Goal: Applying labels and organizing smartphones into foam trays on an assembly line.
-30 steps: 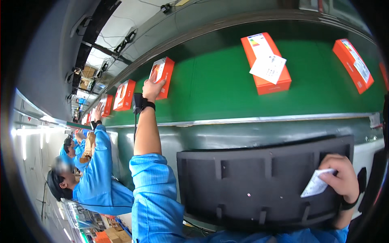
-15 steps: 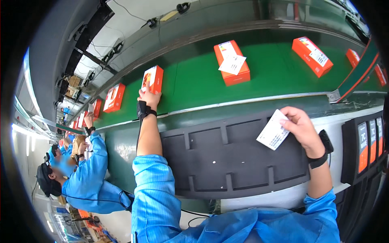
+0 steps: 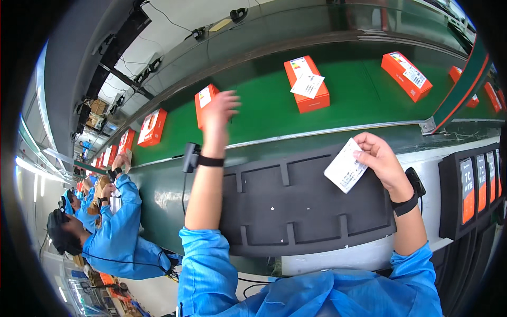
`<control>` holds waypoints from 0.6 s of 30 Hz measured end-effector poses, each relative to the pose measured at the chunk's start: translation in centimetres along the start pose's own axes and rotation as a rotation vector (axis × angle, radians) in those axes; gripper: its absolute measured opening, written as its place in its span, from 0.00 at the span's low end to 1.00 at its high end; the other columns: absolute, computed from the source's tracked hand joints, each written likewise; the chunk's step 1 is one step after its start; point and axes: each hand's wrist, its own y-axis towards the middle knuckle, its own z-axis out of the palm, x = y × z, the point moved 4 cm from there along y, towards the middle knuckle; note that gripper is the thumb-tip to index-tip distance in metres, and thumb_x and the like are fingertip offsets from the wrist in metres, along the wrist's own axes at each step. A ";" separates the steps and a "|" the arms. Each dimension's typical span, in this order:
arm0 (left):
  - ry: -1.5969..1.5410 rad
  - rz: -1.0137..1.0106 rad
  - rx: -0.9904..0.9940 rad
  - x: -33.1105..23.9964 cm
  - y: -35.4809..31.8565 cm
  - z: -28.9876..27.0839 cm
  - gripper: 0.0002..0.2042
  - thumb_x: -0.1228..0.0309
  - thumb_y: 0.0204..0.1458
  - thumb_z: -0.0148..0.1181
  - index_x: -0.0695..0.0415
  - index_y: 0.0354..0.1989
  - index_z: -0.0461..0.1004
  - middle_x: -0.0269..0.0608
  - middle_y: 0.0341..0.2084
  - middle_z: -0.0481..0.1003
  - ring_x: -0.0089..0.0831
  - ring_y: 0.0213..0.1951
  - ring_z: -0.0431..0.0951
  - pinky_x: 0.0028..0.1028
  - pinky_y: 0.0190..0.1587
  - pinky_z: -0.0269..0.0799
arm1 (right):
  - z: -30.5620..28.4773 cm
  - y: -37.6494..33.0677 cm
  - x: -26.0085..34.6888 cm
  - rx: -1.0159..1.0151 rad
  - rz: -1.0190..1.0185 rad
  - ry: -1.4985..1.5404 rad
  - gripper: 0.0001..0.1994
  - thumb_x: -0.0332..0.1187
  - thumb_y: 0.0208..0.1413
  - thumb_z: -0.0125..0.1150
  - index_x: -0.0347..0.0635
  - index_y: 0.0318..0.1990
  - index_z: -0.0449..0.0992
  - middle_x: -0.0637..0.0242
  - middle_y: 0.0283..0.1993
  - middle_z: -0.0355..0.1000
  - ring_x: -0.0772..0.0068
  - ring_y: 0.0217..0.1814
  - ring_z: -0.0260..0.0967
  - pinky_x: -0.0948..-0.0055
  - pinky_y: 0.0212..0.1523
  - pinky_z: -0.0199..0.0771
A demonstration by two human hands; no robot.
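My left hand [image 3: 221,113], smeared by motion, is raised over the near side of the green belt with its fingers stretched out and nothing in them. Partly behind it lies an orange-red box [image 3: 205,96]. My right hand [image 3: 383,162] pinches a white printed sheet [image 3: 346,166] between thumb and fingers, above the right part of a black tray [image 3: 311,211] with moulded ridges. Farther along the belt, another orange-red box [image 3: 312,105] carries a loose white sheet [image 3: 307,85] lying aslant on its top.
More boxes ride the green belt [image 3: 253,100], one at right [image 3: 406,76] and one at left [image 3: 152,127]. A green post [image 3: 462,87] stands on the belt's near edge. Black-and-orange packages [image 3: 467,193] line the right side. At left sits a co-worker in blue [image 3: 113,232].
My left hand has come off the orange-red box and swung up to the right. My right hand still holds the sheet. The boxes sit slightly farther right against the green post.
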 end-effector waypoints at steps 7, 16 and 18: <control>0.171 -0.226 0.727 -1.8 -10.7 16.9 0.08 0.72 0.53 0.62 0.64 0.37 0.77 0.35 0.31 0.78 0.19 0.33 0.75 0.22 0.37 0.72 | 2.0 0.7 -0.5 0.002 -0.021 -0.018 0.06 0.26 0.59 0.57 0.38 0.42 0.69 0.69 0.37 0.73 0.83 0.38 0.70 0.80 0.42 0.70; 0.636 0.023 -0.049 -0.2 5.3 -7.1 0.13 0.69 0.48 0.66 0.66 0.38 0.79 0.42 0.29 0.81 0.24 0.32 0.79 0.25 0.37 0.73 | 3.9 1.1 -0.5 -0.012 -0.058 -0.095 0.05 0.26 0.59 0.55 0.39 0.41 0.71 0.70 0.38 0.71 0.82 0.39 0.68 0.79 0.41 0.69; 0.691 0.010 -0.038 1.3 7.8 -11.9 0.14 0.69 0.47 0.67 0.65 0.40 0.80 0.42 0.29 0.81 0.23 0.30 0.78 0.25 0.37 0.73 | 4.2 1.1 -0.8 0.031 -0.040 -0.125 0.04 0.26 0.59 0.55 0.38 0.41 0.72 0.70 0.37 0.71 0.82 0.39 0.68 0.80 0.41 0.69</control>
